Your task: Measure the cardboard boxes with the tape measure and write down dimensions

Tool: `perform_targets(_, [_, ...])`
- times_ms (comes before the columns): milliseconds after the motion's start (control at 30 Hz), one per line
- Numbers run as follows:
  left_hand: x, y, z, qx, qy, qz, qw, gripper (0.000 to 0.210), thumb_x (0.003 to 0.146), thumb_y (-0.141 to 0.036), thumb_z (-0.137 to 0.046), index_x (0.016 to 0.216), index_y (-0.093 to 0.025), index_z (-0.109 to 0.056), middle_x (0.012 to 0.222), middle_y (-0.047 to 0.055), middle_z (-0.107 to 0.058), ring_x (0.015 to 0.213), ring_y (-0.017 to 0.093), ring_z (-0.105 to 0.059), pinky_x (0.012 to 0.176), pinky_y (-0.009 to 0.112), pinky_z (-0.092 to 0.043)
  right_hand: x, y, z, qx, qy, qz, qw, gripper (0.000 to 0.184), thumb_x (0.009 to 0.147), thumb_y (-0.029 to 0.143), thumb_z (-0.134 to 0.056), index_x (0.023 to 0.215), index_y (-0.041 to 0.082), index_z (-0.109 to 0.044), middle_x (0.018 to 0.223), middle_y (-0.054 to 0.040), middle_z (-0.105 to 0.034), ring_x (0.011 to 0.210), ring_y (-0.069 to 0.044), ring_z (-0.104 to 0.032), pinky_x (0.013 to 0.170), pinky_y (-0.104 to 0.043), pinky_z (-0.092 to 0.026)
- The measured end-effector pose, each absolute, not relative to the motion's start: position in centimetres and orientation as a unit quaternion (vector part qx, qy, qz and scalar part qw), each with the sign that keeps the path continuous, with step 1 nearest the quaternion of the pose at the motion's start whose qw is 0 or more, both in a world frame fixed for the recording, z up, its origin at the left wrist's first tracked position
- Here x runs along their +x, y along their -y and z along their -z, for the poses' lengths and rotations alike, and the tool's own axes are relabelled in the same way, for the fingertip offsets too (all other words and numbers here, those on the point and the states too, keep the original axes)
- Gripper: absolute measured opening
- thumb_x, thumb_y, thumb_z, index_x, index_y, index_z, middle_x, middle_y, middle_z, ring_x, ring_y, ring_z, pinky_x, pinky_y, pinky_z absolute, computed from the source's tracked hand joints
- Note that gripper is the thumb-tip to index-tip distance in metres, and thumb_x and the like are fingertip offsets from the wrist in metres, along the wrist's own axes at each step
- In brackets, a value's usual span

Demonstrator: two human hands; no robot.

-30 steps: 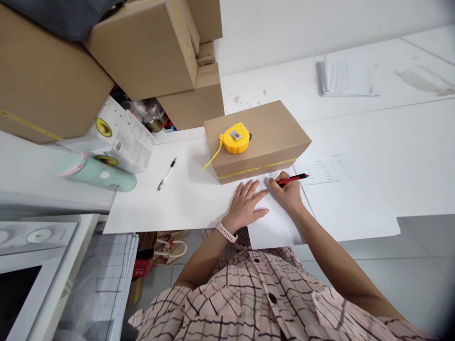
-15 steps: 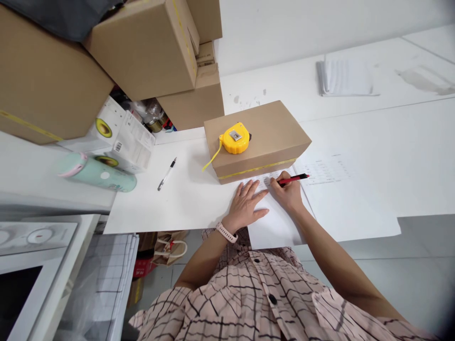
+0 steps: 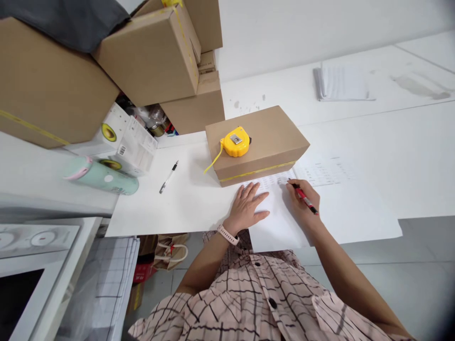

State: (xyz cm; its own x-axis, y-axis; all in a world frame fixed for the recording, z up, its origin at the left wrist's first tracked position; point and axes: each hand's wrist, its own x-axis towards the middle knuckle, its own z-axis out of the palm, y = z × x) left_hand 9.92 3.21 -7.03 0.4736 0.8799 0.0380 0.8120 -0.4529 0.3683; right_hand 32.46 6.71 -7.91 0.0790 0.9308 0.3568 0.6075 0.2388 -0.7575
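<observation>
My right hand is closed around a red and black pen, its tip over the printed rows at the top of a white paper sheet. Flat on that sheet's left part lies my left hand, fingers spread, with a pink band on the wrist. Just beyond both hands a closed cardboard box covers the sheet's upper edge. On the box rests a yellow tape measure, a short bit of its strap hanging over the left side. Another printed sheet lies to the right.
A black and clear pen lies left of the box. Further left are a mint bottle on its side, avocado-printed cartons and stacked cardboard boxes. A paper stack sits at the back right. A white appliance stands lower left.
My right hand has moved right along the sheet, and the pen has tilted so its back end points toward me. My left hand stays flat in place.
</observation>
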Motion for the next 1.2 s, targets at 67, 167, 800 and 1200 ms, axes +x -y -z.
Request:
perform_targets(67, [9.8, -3.3, 7.0, 0.845, -0.500, -0.113, 0.152, 0.063, 0.096, -0.054, -0.063, 0.152, -0.026, -0.052, 0.169, 0.012, -0.031, 0.159, 0.031, -0.024, 0.130, 0.055, -0.017, 34.4, -6.1, 8.1, -0.576, 0.719, -0.107, 0.375, 0.029, 0.093, 0.026, -0.054, 0.119, 0.024, -0.066, 0.113, -0.0116, -0.067, 0.104, -0.029, -0.063, 0.085, -0.041, -0.051])
perform_targets(167, [9.8, -3.4, 7.3, 0.844, -0.500, -0.123, 0.149, 0.063, 0.096, -0.053, -0.064, 0.151, -0.025, -0.053, 0.168, 0.013, -0.033, 0.158, 0.032, -0.026, 0.130, 0.056, -0.018, 36.5, -5.8, 8.7, -0.579, 0.766, -0.029, 0.277, 0.047, 0.087, 0.014, -0.050, 0.132, 0.021, -0.064, 0.125, -0.0161, -0.064, 0.114, -0.034, -0.058, 0.087, -0.045, -0.052])
perform_targets(800, [6.8, -12.4, -5.6, 0.649, -0.628, -0.425, 0.058, 0.073, 0.080, -0.038, -0.079, 0.143, -0.021, -0.046, 0.143, 0.017, -0.059, 0.138, 0.036, -0.051, 0.116, 0.053, -0.041, 36.8, -6.2, 10.0, -0.604, 0.697, -0.046, 0.385, 0.038, 0.098, 0.025, -0.042, 0.126, 0.025, -0.068, 0.115, -0.0136, -0.073, 0.104, -0.032, -0.064, 0.083, -0.047, -0.054])
perform_targets(1200, [9.7, -5.7, -6.9, 0.591, -0.425, -0.500, 0.469, 0.064, 0.088, -0.059, -0.067, 0.140, -0.026, -0.050, 0.094, 0.002, -0.064, 0.074, 0.016, -0.064, 0.066, 0.030, -0.057, 30.8, -6.0, -5.3, -0.360, 0.468, -0.617, 0.521, 0.043, 0.094, 0.062, -0.059, 0.118, 0.029, -0.072, 0.117, -0.0095, -0.076, 0.110, -0.027, -0.071, 0.099, -0.049, -0.057])
